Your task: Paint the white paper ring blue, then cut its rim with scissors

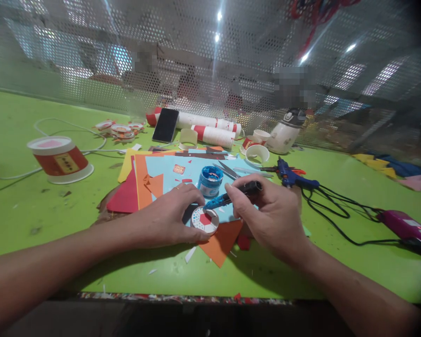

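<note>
My left hand (168, 215) grips the edge of a small round white disc (199, 224) between thumb and fingers. The disc has a red centre shape and blue dots on its left part. In my right hand (270, 210) is a black pen-like tool (249, 189) with a blue-coated tip, which meets the disc's upper edge. An open jar of blue paint (210, 182) stands just behind the disc on light blue paper (168, 182). Orange paper (219, 245) lies under and in front of the disc.
Scissors (228, 171) lie behind the jar. A blue glue gun (294, 177) with black cable is at right. A red-and-white cup (61, 161) stands left. Behind are a phone (165, 125), stacked cups (214, 135), paper rings and a bottle (284, 133).
</note>
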A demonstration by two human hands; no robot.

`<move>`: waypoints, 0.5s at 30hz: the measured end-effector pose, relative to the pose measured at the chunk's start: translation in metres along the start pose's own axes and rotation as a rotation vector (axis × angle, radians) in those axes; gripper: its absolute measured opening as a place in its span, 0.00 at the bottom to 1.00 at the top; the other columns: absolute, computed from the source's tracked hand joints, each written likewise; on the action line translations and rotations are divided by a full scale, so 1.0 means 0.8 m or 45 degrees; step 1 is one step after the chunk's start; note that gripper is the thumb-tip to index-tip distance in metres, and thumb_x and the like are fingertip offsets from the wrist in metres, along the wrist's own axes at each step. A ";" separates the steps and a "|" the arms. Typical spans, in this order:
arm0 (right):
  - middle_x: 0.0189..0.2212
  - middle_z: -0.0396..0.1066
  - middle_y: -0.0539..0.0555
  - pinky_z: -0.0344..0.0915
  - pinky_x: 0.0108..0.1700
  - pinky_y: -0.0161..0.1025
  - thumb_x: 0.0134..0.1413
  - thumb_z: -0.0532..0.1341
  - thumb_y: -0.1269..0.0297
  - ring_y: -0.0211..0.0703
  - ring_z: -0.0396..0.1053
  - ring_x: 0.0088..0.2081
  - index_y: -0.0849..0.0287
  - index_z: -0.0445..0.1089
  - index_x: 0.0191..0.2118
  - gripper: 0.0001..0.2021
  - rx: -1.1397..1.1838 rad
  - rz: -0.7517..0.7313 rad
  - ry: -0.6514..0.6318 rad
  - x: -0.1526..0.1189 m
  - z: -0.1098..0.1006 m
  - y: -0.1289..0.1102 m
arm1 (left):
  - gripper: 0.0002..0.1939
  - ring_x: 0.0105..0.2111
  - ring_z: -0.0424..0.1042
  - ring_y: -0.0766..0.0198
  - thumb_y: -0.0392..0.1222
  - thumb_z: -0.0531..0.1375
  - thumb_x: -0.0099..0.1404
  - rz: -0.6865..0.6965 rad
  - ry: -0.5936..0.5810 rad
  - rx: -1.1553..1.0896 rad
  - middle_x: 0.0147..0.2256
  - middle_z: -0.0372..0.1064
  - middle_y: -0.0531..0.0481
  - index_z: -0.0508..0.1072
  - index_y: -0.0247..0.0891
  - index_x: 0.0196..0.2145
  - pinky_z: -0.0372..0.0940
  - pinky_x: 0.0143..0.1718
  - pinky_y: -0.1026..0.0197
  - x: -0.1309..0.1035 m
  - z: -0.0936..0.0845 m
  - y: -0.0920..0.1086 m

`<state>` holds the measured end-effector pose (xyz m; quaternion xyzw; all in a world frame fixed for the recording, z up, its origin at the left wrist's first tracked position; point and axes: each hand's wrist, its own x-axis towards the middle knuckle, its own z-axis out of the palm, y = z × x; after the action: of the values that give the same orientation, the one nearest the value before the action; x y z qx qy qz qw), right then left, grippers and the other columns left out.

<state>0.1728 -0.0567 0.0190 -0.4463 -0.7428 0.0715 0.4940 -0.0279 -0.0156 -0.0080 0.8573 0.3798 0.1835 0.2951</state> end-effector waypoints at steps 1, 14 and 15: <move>0.18 0.66 0.44 0.59 0.23 0.32 0.59 0.63 0.66 0.30 0.61 0.18 0.62 0.72 0.31 0.07 -0.004 -0.004 0.002 0.000 0.000 0.001 | 0.21 0.48 0.66 0.49 0.54 0.66 0.56 -0.001 -0.003 -0.003 0.47 0.65 0.44 0.71 0.39 0.42 0.64 0.50 0.47 0.000 0.000 0.000; 0.18 0.67 0.45 0.62 0.25 0.32 0.60 0.63 0.65 0.32 0.64 0.20 0.61 0.71 0.31 0.08 0.048 0.059 -0.052 -0.002 0.000 0.000 | 0.20 0.47 0.66 0.50 0.53 0.67 0.56 0.001 -0.001 -0.001 0.46 0.65 0.44 0.71 0.40 0.42 0.64 0.49 0.47 -0.001 0.000 -0.002; 0.18 0.67 0.45 0.62 0.26 0.32 0.60 0.63 0.65 0.32 0.64 0.19 0.61 0.71 0.31 0.07 0.047 0.058 -0.052 -0.002 0.000 0.000 | 0.20 0.47 0.66 0.50 0.53 0.67 0.56 0.003 0.001 0.002 0.46 0.65 0.44 0.71 0.40 0.42 0.64 0.49 0.47 -0.001 0.000 -0.002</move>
<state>0.1729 -0.0576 0.0182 -0.4524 -0.7408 0.1056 0.4852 -0.0291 -0.0155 -0.0094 0.8580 0.3790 0.1837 0.2939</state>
